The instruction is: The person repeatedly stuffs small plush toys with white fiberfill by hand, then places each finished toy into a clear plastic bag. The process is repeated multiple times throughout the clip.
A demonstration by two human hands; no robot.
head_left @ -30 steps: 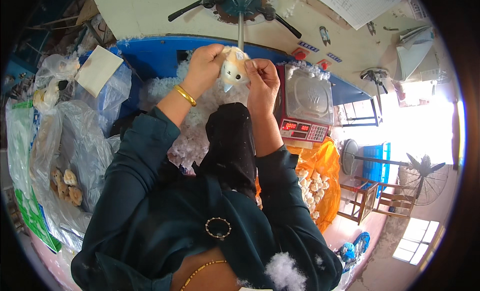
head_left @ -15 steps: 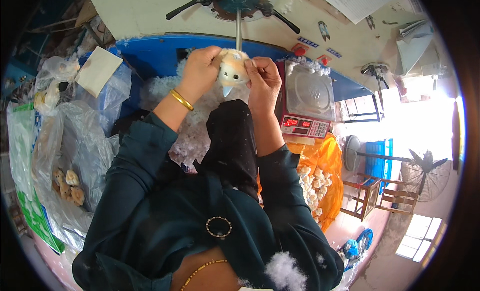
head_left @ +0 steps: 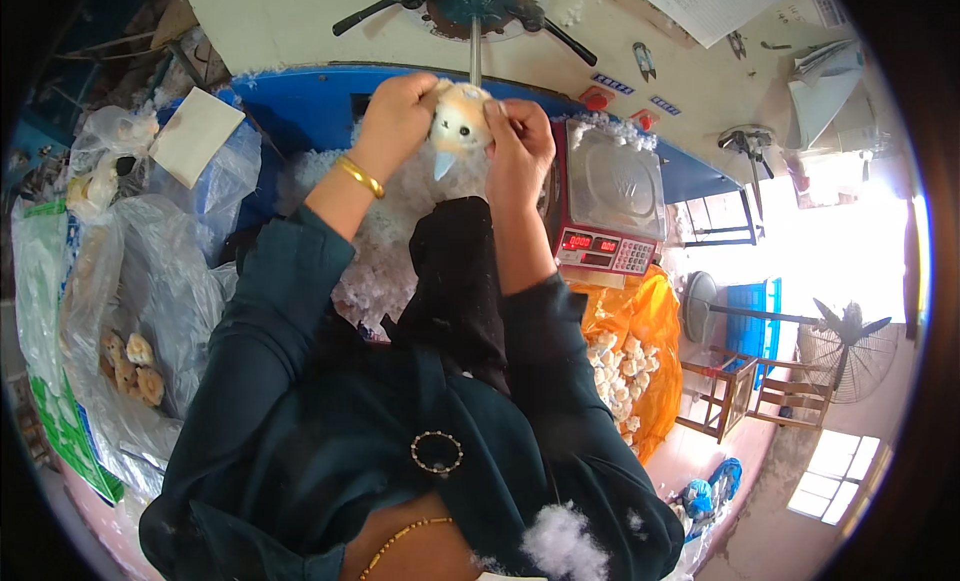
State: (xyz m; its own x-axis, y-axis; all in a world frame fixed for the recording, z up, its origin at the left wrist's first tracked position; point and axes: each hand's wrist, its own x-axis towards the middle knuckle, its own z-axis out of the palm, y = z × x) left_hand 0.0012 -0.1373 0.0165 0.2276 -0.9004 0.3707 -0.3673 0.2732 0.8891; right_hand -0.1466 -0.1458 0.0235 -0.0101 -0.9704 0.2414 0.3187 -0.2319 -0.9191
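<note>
A small plush animal head (head_left: pixel 462 121), tan and white with dark eyes and a pale blue pointed piece, sits at the lower end of a metal tube (head_left: pixel 476 59). My left hand (head_left: pixel 405 109) pinches its left edge, with a gold bangle on that wrist. From the other side, my right hand (head_left: pixel 522 141) grips the plush head between thumb and fingers. How far the tube reaches into the plush is hidden. White fluffy stuffing (head_left: pixel 375 241) lies in a heap below my hands.
Right of my hands stands a red digital scale (head_left: pixel 612 186). An orange bag (head_left: pixel 660 381) holds many small white pieces; at left, a clear plastic bag (head_left: pixel 185 281) contains several tan plush pieces (head_left: pixel 135 366). Black handles (head_left: pixel 375 16) flank the tube's mount. Snips (head_left: pixel 644 61) lie on the tabletop.
Both hands and the plush head have shifted slightly up and left, closer to the tube's mount. Both hands still hold the plush.
</note>
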